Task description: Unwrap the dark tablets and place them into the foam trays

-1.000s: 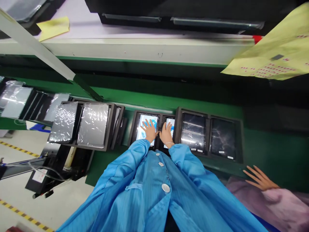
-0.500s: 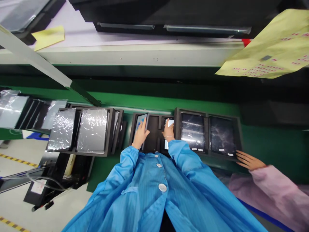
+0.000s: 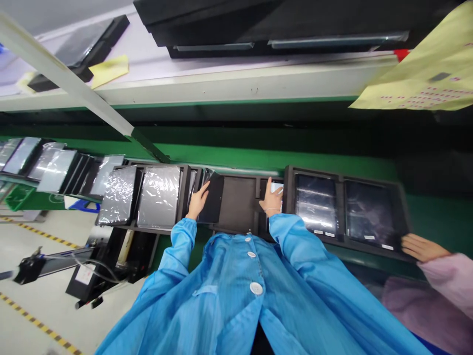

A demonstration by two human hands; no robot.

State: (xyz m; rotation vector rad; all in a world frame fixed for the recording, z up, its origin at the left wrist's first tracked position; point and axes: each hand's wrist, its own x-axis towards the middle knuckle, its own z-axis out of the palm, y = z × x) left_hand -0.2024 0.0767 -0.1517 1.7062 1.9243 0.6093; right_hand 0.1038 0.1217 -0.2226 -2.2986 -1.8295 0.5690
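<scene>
My left hand (image 3: 197, 201) grips a dark tablet (image 3: 211, 198) by its left edge and holds it tilted up on edge, its back toward me, over the left side of a black foam tray (image 3: 236, 204). The tray's left pocket lies bare and dark. My right hand (image 3: 272, 199) rests on a second tablet (image 3: 276, 188) with a lit screen, which sits in the tray's right pocket; the fingers curl over its near edge. Both arms wear blue coat sleeves.
The trays stand in a row on a green conveyor (image 3: 258, 158). Left is a tray with plastic-wrapped tablets (image 3: 158, 196); right is a tray with two dark tablets (image 3: 349, 209), touched by another person's hand (image 3: 421, 246) in a pink sleeve. A yellow sheet (image 3: 424, 84) hangs top right.
My left hand lifted the left tablet out of its pocket and swung it up to the left. My right hand stayed on the right tablet. The other person's hand reached the right tray.
</scene>
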